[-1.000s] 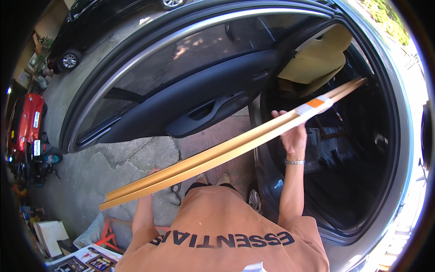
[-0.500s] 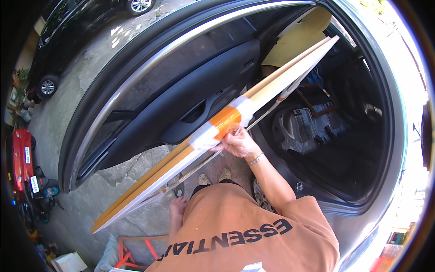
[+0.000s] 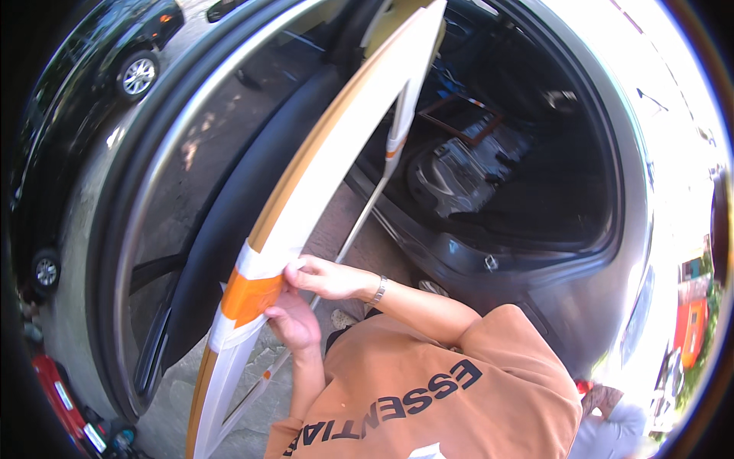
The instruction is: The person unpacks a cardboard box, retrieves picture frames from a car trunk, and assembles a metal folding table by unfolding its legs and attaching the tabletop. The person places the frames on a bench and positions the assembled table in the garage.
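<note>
Beside an open car door (image 3: 222,229), I hold a long pale board (image 3: 336,153) with both hands, its length running from about 7 o'clock near the ground up to 1 o'clock into the car's interior (image 3: 489,153). My right hand (image 3: 325,277) is closed over the board's near edge, fingers curled onto the white face just beside a band of orange tape (image 3: 251,297) wrapped around it; a metal bracelet (image 3: 378,291) sits at that wrist. My left hand (image 3: 294,325) is closed on the board from below, just under the right hand and touching the taped section at roughly 6 o'clock of it. The board shows a tan wooden edge along its left side and a white face, with white wrapping above and below the orange band. A thin pale strip (image 3: 359,222) lies along its right side, with a second small orange mark higher up. Inside the car, a dark moulded part (image 3: 459,172) rests on the floor at 2 o'clock from my hands. A dark parked car (image 3: 115,61) stands at 10 o'clock, and my orange shirt (image 3: 443,382) fills the lower frame.
</note>
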Demonstrator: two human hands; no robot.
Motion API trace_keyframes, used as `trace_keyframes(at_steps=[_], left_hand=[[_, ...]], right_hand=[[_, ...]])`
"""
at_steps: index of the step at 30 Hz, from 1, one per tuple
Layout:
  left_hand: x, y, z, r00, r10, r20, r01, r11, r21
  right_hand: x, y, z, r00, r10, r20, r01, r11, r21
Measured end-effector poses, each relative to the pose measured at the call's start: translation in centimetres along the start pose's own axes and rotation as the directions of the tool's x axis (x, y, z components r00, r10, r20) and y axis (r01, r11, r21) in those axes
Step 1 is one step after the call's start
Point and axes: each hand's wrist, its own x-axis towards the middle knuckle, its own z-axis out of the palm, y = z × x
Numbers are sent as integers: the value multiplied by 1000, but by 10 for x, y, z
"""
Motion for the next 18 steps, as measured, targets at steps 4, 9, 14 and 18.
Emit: trace_keyframes(at_steps=[4,9,14,18], left_hand=[[19,3,-9,989,-24,145,23,1000,4],[40,-18,-14,978,5,211,-50,977,209],[55,-36,-15,960,124,252,-187,951,245],[73,-39,7,908,388,156,-415,883,221]], right_hand=[[-7,-8,4,956,-196,-219,208,978,34],[-11,-27,-15,938,-228,-261,255,964,75],[-25,-41,-68,975,-202,-96,174,956,-237],[-71,-51,-166,895,99,435,144,859,-491]])
